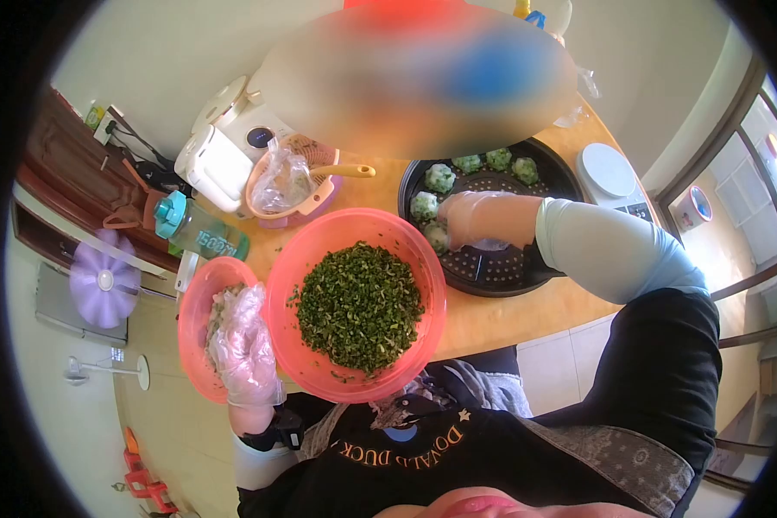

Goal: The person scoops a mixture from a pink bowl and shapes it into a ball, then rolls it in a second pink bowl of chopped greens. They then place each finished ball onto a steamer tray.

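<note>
My right hand, in a clear plastic glove, reaches into a round dark steamer tray with holes in its floor. Its fingers are closed at a green-and-white ball near the tray's left side. Several similar balls line the tray's back and left rim. My left hand, also gloved, is over a small pink bowl that holds a pale, wet mixture. The crinkled glove hides how its fingers are set. Between my hands stands a large pink bowl of chopped greens.
A pink basket with a plastic bag and a yellow-handled utensil stands behind the large bowl. A teal bottle and a white appliance are at the left. A white scale sits right of the tray. The table's back is blurred.
</note>
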A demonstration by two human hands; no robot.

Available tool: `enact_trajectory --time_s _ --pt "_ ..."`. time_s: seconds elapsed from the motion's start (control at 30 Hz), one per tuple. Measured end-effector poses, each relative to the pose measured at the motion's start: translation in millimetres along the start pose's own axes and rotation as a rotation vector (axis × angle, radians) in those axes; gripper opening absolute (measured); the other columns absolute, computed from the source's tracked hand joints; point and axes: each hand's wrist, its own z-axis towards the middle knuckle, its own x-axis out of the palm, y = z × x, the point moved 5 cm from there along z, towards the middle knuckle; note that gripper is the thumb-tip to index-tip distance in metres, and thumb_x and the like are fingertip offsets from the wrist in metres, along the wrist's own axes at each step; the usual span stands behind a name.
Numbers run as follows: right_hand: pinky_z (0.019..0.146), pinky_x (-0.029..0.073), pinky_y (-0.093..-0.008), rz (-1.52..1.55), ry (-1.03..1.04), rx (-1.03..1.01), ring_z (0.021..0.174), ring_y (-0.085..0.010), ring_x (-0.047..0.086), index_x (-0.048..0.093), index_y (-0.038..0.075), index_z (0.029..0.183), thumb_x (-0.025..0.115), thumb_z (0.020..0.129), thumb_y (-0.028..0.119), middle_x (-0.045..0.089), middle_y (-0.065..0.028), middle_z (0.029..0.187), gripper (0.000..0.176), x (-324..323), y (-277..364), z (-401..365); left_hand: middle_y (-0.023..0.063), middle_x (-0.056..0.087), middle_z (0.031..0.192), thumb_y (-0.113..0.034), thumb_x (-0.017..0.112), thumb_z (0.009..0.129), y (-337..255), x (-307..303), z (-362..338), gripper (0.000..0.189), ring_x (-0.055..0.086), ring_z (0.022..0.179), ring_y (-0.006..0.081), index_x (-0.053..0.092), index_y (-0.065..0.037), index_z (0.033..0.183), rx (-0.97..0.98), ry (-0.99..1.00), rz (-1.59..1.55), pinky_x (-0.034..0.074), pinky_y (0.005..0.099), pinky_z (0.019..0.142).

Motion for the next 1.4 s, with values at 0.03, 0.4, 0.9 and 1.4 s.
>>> enact_trajectory --time_s 0.03,0.4,0.9,1.4 --pt "0.091 0.054 -0.0447 0.001 0.002 0.001 0.107 -0.0326 0.07 0.071 0.011 0.118 0.074 0.081 0.031 0.073 -0.0161 0.113 0.043 -3 -3 5 0.0151 0.062 0.135 -0.01 0.055 0.097 -12 3 3 0.041 0.052 0.132 0.0271 0.059 0.006 0.135 0.051 0.012 0.144 0.031 0.0417 0.118" --pt "0.073 0.053 -0.0461 -0.502 0.243 -0.545 0.079 -0.0356 0.068 0.078 0.01 0.088 0.07 0.083 0.025 0.074 -0.0135 0.089 0.018 27 -3 30 0.0137 0.062 0.134 -0.007 0.053 0.095 -10 5 -1 0.041 0.051 0.134 0.0273 0.061 0.005 0.133 0.018 0.025 0.134 0.029 0.0416 0.12" --pt "0.085 0.06 -0.0394 1.784 -0.409 -0.055 0.086 -0.0285 0.071 0.06 -0.003 0.129 0.062 0.098 0.013 0.071 -0.0172 0.105 0.036 -26 -10 -138 0.0162 0.062 0.135 -0.007 0.049 0.099 -15 -47 -17 0.036 0.055 0.129 0.0293 0.063 0.006 0.13 0.19 -0.042 0.378 0.035 0.0428 0.116" --pt "0.096 0.052 -0.0495 -0.072 -0.036 -0.301 0.105 -0.0393 0.068 0.072 0.004 0.109 0.049 0.098 0.032 0.072 -0.0207 0.109 0.037 42 221 -96 0.0172 0.064 0.133 -0.042 0.059 0.099 64 -204 4 0.048 0.059 0.123 0.0364 0.061 -0.01 0.135 -0.195 0.403 0.931 0.047 0.0433 0.104"
